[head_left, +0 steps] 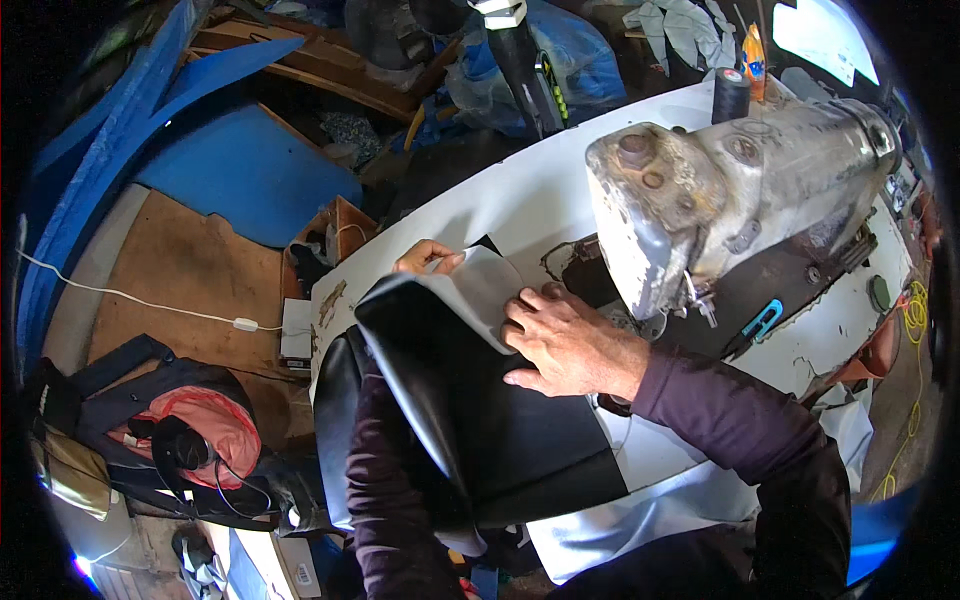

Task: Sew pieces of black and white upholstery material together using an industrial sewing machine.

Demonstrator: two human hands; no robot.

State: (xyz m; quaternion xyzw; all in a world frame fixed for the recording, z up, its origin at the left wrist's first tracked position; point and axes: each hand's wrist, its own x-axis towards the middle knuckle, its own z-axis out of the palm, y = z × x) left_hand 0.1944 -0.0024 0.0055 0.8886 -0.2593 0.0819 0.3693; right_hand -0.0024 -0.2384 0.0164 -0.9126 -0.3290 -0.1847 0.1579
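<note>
My left hand (428,256) grips the far edge of a black synthetic sheet (520,430) whose pale grey backing (468,285) is folded up; its wrist is hidden under the sheet. My right hand (575,342) lies on the fold with bent, slightly spread fingers pressing on it and the thumb on the black side. To their right stands a worn metal sewing machine (740,190) on a chipped white table (420,235). Turquoise thread snips (762,322) lie on the machine's dark bed.
A black thread cone (731,97) and orange bottle (754,65) stand behind the machine. Blue sheeting (230,170), brown board (180,260) and a dark jacket with pink lining (190,420) occupy the left. Yellow cable (915,315) hangs at the right. White material (640,530) drapes at the near edge.
</note>
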